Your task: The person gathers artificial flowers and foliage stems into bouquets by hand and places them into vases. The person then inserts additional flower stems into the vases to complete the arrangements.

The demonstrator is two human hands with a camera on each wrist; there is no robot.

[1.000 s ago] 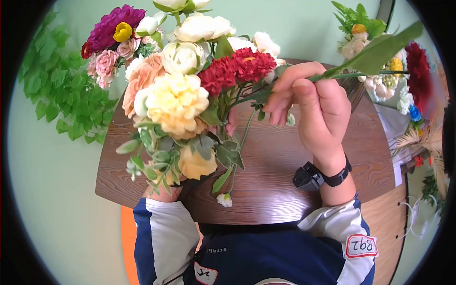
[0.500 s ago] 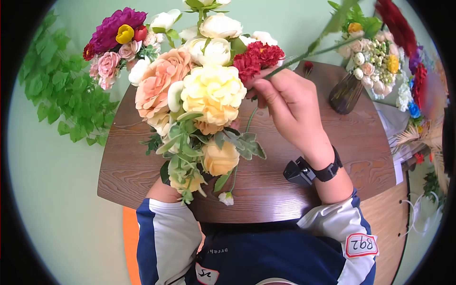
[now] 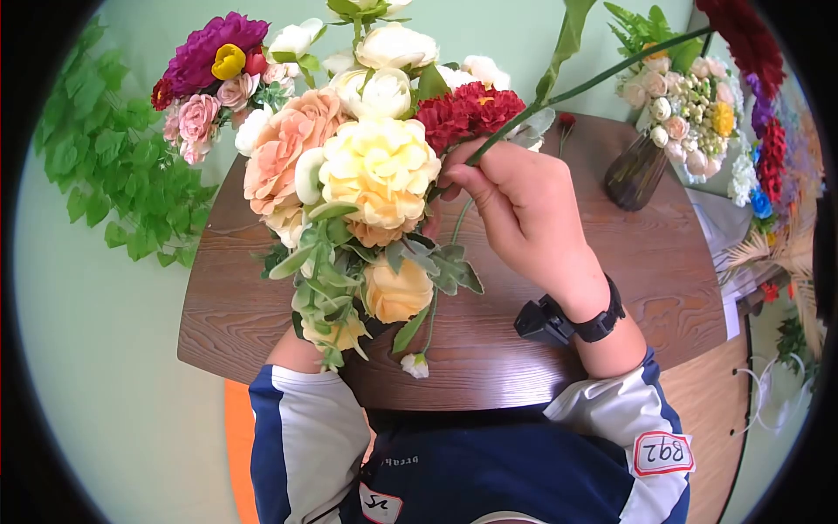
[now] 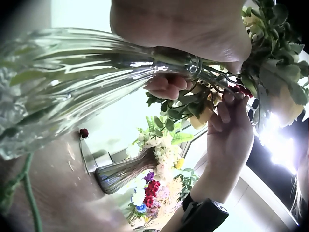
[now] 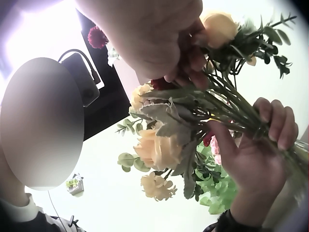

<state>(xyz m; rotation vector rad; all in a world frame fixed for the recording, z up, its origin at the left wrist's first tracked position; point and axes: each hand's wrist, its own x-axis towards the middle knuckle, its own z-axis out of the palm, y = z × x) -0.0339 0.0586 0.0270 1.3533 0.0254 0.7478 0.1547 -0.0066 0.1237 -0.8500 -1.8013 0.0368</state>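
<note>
Peach, cream, white and red flowers (image 3: 380, 170) form a bouquet in the head view. The left hand (image 5: 256, 169) wraps round its gathered stems at the neck of a clear ribbed glass vase (image 4: 87, 72); flowers largely hide this hand in the head view. At the bouquet's right side, the right hand (image 3: 532, 210) pinches a long green stem (image 3: 594, 83) between thumb and fingers. That stem slants up right to a dark red flower (image 3: 746, 44), with a large leaf (image 3: 567, 44) rising from it. The right hand's fingertips are among the bouquet stems.
A dark vase (image 3: 635, 170) with pale flowers stands at the table's back right; a small red flower (image 3: 566, 120) lies nearby. Purple and pink flowers (image 3: 214, 57) are at the back left, beside hanging green leaves (image 3: 122, 157). A white blossom (image 3: 415, 365) hangs over the wooden table (image 3: 497, 332).
The right hand has moved left to the bouquet, and its stem now slants upward more steeply. The bouquet has shifted right overall, with a slight return left in the last half second.
</note>
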